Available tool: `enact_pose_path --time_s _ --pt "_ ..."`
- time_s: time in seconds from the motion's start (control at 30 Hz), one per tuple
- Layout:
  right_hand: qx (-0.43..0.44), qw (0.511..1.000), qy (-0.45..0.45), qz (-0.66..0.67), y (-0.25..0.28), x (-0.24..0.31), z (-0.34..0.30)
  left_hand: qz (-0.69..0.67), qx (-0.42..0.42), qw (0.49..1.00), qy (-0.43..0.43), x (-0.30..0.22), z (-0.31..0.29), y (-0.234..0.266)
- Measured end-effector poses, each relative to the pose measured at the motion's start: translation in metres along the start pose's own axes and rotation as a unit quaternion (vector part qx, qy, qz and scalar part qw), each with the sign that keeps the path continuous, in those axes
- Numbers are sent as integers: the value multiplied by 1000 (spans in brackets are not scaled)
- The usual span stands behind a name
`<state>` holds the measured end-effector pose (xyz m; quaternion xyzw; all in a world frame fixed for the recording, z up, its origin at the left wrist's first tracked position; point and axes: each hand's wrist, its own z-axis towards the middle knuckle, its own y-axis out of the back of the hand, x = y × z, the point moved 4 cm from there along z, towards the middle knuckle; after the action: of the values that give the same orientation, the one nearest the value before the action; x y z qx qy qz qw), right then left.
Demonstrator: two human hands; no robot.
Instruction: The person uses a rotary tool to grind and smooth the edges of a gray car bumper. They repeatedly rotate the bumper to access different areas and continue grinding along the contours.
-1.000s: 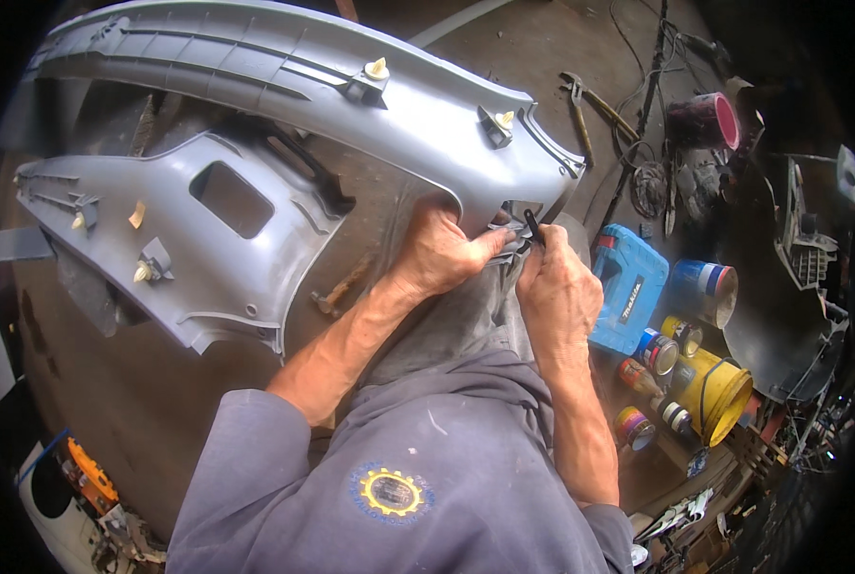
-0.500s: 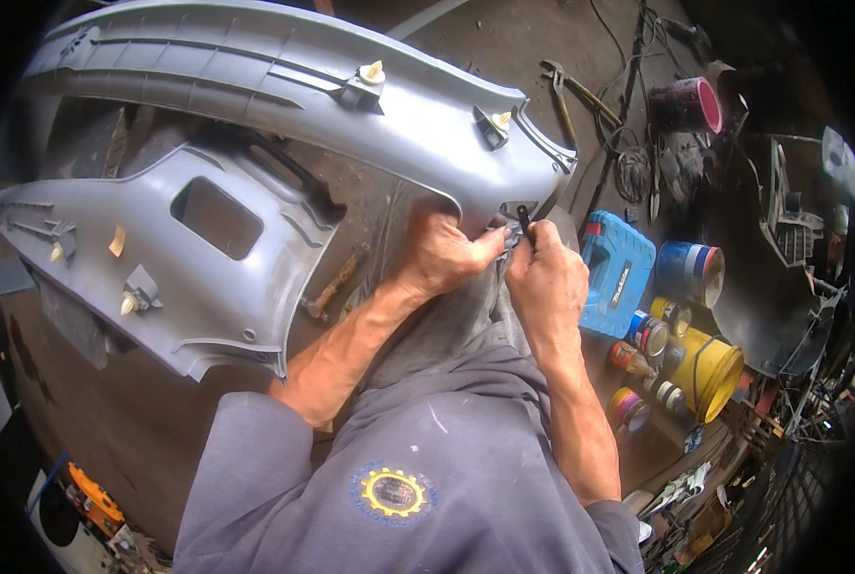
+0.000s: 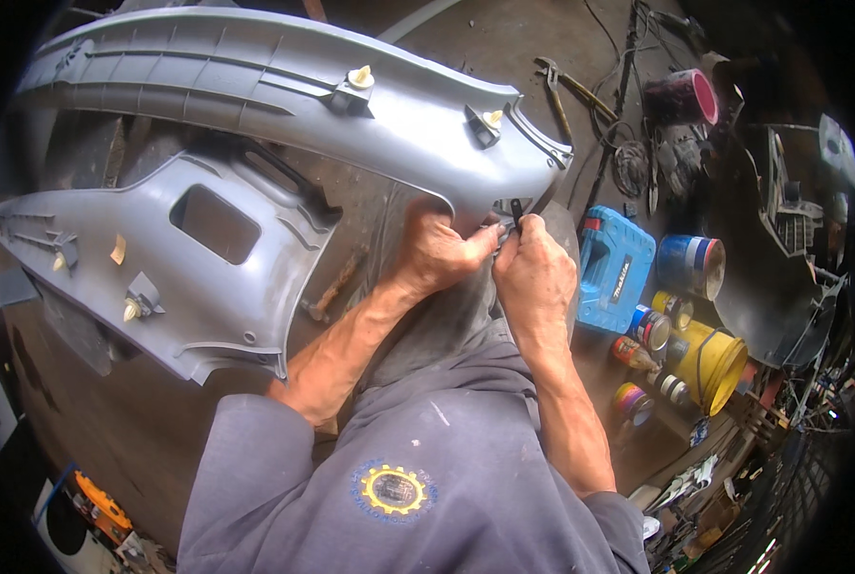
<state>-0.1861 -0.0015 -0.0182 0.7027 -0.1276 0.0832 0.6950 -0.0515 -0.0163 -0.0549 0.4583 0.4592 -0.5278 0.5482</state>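
A long grey plastic trim panel (image 3: 413,129) stretches across the upper part of the view, its ribbed inner side up and its right end at my knees. My left hand (image 3: 437,253) is closed round the lower edge of that end, thumb on top, the other fingers hidden beneath. Pinched in my right hand (image 3: 536,273) is a slim dark tool (image 3: 516,208), its tip at a small opening near the panel's end. The tool's exact kind is hidden by my fingers. Cream clips (image 3: 360,77) stand on the panel.
To the left lies a second grey trim panel (image 3: 140,225) with a square cutout. On the right are a blue tool case (image 3: 617,277), a blue can (image 3: 688,266), a yellow bucket (image 3: 710,364) and a pink-rimmed bucket (image 3: 681,98). Pincers (image 3: 556,96) and cables lie on the floor beyond.
My right hand and the dark tool have shifted slightly left, along with the panel's end. My left hand keeps its hold on the edge.
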Motion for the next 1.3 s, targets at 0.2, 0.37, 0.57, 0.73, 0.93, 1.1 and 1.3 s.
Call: enact_pose_path --time_s 0.2,0.37,0.57,0.73,0.93,1.1,1.3 --pt "-80 991 11 111 13 -21 -7 20 -20 1000 6 0 2 -2" --pt "-112 981 -4 160 39 -70 -25 -10 9 998 60 2 -3 1" --pt "-1 920 -109 377 14 -109 14 -20 -16 991 131 -15 2 9" --pt "103 889 -112 432 -23 -96 44 61 3 978 200 -24 5 9" --pt "149 853 -87 492 -43 -93 47 324 4 895 307 -36 9 9" --pt "98 889 -72 442 -23 -89 44 416 28 850 321 -55 9 5" --pt "94 901 -52 420 -12 -86 44 217 -23 941 259 -41 -4 12"
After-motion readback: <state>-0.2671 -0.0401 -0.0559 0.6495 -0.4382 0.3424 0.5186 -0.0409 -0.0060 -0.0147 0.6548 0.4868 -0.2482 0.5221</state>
